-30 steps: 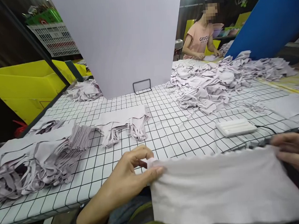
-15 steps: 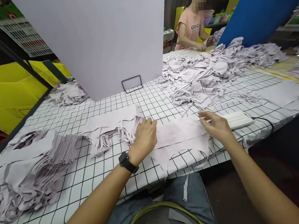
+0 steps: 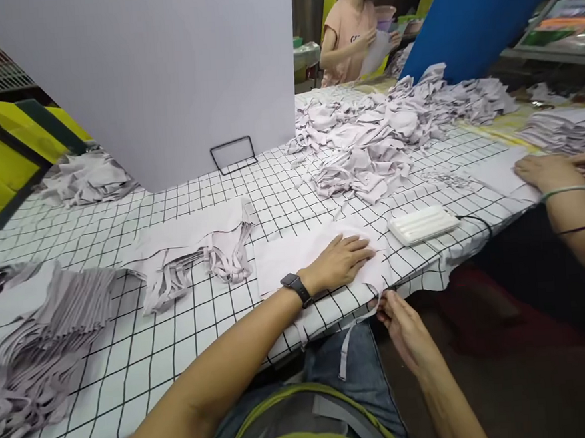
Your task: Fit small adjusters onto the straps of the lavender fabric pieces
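Note:
A pale pinkish-white fabric garment with thin straps (image 3: 283, 260) lies spread on the checked tablecloth in front of me. My left hand (image 3: 343, 262), with a black watch at the wrist, rests flat on it, fingers stretched to the right. At the table's front edge my right hand (image 3: 402, 321) pinches a thin strap (image 3: 353, 325) at the garment's lower right corner. The strap's loose end hangs over my lap. To the left lie a small stack of similar garments (image 3: 193, 229) and a taller stack (image 3: 63, 308), their straps bunched toward me.
A white box with a black cable (image 3: 423, 225) sits right of the garment. Behind stand a large pale board (image 3: 202, 72), a wire stand (image 3: 234, 155) and heaped garments (image 3: 367, 134). A co-worker's hands (image 3: 552, 173) rest on fabric at the right; another person (image 3: 350, 35) holds fabric.
My left hand has moved right and flattened onto the garment. My right hand has come down to the table edge and pinches a strap. A co-worker's hands have come into view at right.

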The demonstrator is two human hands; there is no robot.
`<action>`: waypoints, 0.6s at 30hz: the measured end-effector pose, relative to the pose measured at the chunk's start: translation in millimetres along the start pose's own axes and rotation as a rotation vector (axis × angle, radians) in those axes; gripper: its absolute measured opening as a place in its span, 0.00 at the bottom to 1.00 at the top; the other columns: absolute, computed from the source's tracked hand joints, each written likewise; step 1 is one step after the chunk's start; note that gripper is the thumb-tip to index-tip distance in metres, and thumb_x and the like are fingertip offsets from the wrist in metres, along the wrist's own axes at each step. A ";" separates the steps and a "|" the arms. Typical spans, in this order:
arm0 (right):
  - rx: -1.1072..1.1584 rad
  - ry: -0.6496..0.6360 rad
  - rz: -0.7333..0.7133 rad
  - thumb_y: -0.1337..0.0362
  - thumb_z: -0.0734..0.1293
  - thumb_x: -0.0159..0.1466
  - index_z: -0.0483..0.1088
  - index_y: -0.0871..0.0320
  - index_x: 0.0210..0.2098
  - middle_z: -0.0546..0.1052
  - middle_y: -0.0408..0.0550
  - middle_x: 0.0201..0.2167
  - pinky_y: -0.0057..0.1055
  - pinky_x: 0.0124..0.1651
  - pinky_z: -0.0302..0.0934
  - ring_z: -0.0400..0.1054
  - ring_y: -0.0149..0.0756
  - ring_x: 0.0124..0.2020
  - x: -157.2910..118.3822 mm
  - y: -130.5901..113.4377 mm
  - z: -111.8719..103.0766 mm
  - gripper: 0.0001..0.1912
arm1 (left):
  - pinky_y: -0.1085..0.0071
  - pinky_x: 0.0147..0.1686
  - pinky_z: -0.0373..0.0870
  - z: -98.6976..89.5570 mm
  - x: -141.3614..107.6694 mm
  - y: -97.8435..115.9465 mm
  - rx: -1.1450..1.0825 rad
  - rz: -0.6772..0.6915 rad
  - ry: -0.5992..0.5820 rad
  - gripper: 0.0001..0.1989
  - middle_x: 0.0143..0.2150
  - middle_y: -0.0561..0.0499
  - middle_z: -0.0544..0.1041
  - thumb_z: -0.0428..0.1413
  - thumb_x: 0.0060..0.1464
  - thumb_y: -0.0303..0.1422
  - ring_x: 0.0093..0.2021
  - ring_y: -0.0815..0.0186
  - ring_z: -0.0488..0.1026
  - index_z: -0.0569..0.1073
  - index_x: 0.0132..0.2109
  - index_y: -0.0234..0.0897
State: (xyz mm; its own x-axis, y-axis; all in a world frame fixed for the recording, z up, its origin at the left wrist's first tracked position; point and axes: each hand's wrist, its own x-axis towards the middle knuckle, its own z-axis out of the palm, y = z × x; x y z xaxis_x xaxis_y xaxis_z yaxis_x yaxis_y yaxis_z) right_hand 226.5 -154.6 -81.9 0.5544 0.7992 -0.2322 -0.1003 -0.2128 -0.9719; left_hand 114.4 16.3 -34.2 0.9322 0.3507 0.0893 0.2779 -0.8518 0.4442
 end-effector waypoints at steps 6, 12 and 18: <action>-0.023 -0.025 0.014 0.37 0.77 0.48 0.78 0.55 0.27 0.71 0.43 0.21 0.32 0.35 0.65 0.64 0.36 0.27 -10.3 -9.0 -24.4 0.27 | 0.52 0.73 0.46 -1.8 -3.2 -0.2 0.013 0.021 -0.001 0.21 0.72 0.46 0.63 0.45 0.72 0.37 0.73 0.58 0.56 0.68 0.66 0.39; -0.401 -0.067 0.033 0.33 0.72 0.50 0.76 0.54 0.19 0.80 0.50 0.26 0.35 0.41 0.71 0.76 0.49 0.37 -47.9 -26.3 -67.4 0.29 | 0.54 0.73 0.46 1.2 -5.4 0.7 0.031 0.008 0.029 0.20 0.73 0.48 0.62 0.45 0.72 0.38 0.74 0.59 0.54 0.68 0.66 0.41; -0.546 -0.059 0.120 0.38 0.74 0.51 0.83 0.51 0.23 0.85 0.50 0.31 0.33 0.35 0.75 0.80 0.53 0.37 -86.9 -27.2 -119.4 0.23 | 0.54 0.73 0.45 0.7 -4.5 0.3 0.031 0.005 0.020 0.20 0.73 0.47 0.62 0.45 0.72 0.37 0.74 0.59 0.54 0.68 0.66 0.39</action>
State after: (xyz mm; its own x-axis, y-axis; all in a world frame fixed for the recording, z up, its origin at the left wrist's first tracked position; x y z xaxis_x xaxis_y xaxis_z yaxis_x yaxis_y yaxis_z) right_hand 279.8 -285.4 -30.8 0.5165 0.7782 -0.3573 0.2912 -0.5520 -0.7814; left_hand 110.4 14.2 -35.1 0.9290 0.3536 0.1091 0.2804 -0.8651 0.4160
